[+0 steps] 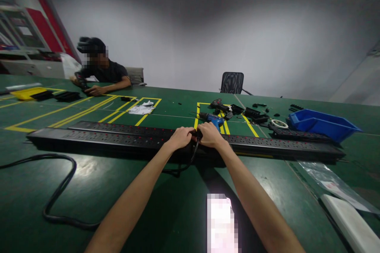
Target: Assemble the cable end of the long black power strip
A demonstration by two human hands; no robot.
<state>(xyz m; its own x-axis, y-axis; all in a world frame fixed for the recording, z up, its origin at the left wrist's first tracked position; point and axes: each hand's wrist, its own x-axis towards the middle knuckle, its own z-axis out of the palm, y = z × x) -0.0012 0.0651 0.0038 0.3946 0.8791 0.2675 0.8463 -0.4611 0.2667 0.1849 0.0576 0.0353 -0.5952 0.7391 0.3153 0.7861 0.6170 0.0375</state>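
Observation:
Two long black power strips (118, 139) with rows of outlets and small red dots lie one behind the other across the green table. At the middle of the front strip, both hands meet over the end of a black cable (195, 151). My left hand (180, 137) has its fingers closed around the cable end from the left. From the right, my right hand (209, 134) pinches at the same spot. The fingers hide most of what they hold. The cable hangs down in front of the strip and bends left on the table.
Behind my hands lies a blue drill (214, 119), with black parts (257, 115) and a white ring (279, 123) to its right. A blue bin (323, 124) stands farther right. A glowing, blurred-out device (221, 223) is near me. Across the table sits a person (103, 69).

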